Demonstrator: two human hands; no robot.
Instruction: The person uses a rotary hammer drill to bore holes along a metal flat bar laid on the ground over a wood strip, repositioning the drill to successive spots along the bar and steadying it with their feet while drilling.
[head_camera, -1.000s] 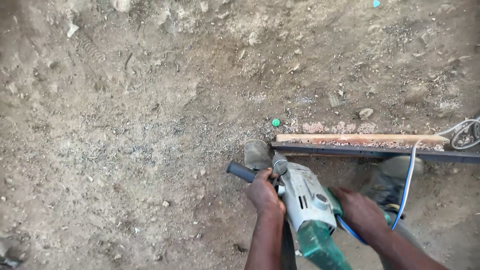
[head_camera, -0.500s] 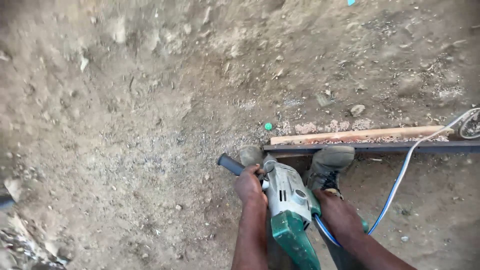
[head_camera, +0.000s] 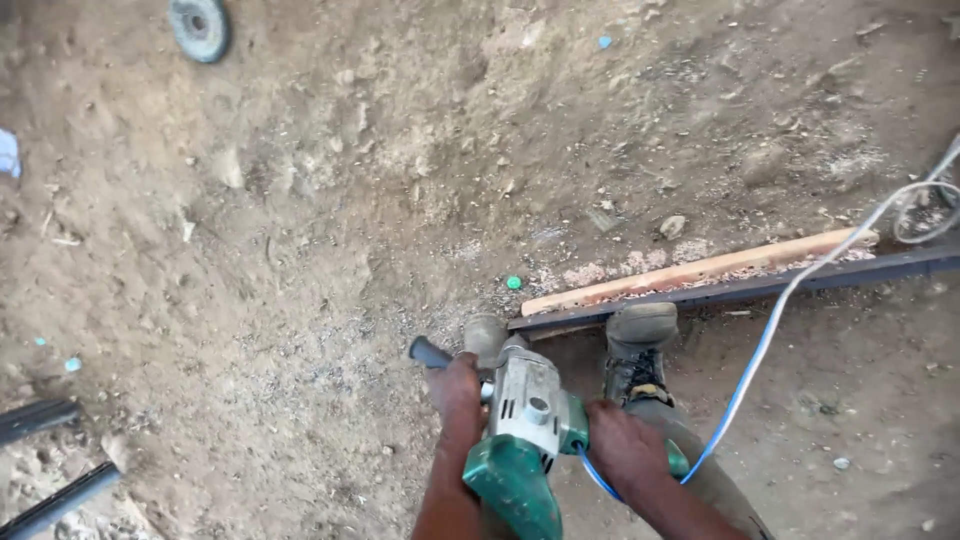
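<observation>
Both hands clamped on the angle grinder (head_camera: 525, 420), left hand (head_camera: 458, 392) around its side handle, right hand (head_camera: 625, 450) gripping the rear, for steady control near the dark metal bar (head_camera: 800, 280), boot (head_camera: 638, 345) pinning it.

Bright even daylight, soft shadows

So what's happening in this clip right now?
A person stands on bare dirt ground holding a green and grey angle grinder with both hands. The left hand grips the black side handle, and the right hand holds the rear body, where a blue and white cable trails off to the right. The grinder's head sits at the near end of a dark metal bar, with a wooden strip lying alongside. A boot rests against the bar. A loose disc lies farther off.
</observation>
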